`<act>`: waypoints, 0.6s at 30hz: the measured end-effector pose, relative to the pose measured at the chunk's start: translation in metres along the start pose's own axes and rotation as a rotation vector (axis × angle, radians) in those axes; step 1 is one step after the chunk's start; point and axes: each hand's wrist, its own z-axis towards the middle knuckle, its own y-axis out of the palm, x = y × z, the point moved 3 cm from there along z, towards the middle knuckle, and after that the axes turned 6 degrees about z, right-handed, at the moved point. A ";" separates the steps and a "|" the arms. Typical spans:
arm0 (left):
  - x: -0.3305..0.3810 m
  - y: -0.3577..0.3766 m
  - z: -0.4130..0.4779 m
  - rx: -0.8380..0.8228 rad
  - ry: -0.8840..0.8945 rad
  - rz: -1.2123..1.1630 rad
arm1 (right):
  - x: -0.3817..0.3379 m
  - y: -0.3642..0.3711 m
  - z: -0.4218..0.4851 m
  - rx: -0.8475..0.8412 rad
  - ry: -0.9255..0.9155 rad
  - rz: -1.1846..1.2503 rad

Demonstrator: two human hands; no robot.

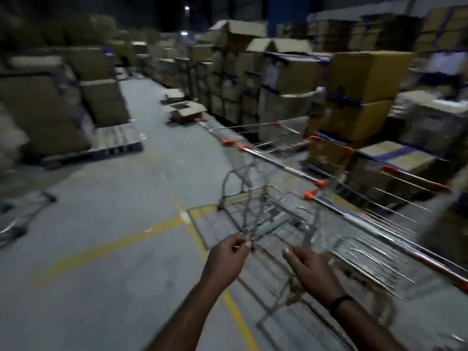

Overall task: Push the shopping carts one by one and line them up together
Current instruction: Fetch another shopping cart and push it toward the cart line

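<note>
A wire shopping cart [268, 206] with orange corner caps stands just ahead of me, blurred by motion. My left hand [228, 257] pinches a thin wire of the cart's rear flap between thumb and fingers. My right hand [309, 269] lies open with straight fingers against the wire rear of the cart. A row of further carts [255, 138] with orange corners stretches away along the right, nested beside stacked boxes. Another cart [410, 181] shows at the right edge.
Stacks of cardboard boxes [359, 79] line the right side, and more sit on a pallet [114, 140] at left. An open box [187, 110] lies on the grey floor ahead. Yellow floor lines [114, 247] cross below me. A trolley frame [22, 214] sits far left.
</note>
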 end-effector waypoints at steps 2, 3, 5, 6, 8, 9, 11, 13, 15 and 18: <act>-0.038 -0.049 -0.010 0.135 -0.088 -0.010 | -0.025 0.051 0.011 -0.140 -0.023 -0.001; -0.057 -0.072 -0.016 0.204 -0.133 -0.017 | -0.040 0.073 0.015 -0.208 -0.036 0.000; -0.089 -0.114 -0.031 0.330 -0.219 -0.040 | -0.072 0.111 0.019 -0.332 -0.067 0.027; -0.103 -0.132 -0.038 0.385 -0.261 -0.051 | -0.086 0.128 0.021 -0.389 -0.091 0.030; -0.124 -0.162 -0.052 0.469 -0.322 -0.060 | -0.112 0.155 0.026 -0.477 -0.126 0.019; -0.133 -0.174 -0.059 0.501 -0.346 -0.068 | -0.123 0.168 0.029 -0.511 -0.136 0.031; -0.146 -0.192 -0.069 0.542 -0.389 -0.093 | -0.141 0.191 0.037 -0.557 -0.155 0.059; -0.162 -0.207 -0.077 0.576 -0.429 -0.109 | -0.155 0.216 0.046 -0.610 -0.180 0.060; -0.178 -0.222 -0.080 0.610 -0.472 -0.111 | -0.168 0.243 0.058 -0.659 -0.190 0.064; -0.203 -0.249 -0.076 0.673 -0.537 -0.104 | -0.190 0.287 0.080 -0.721 -0.238 0.076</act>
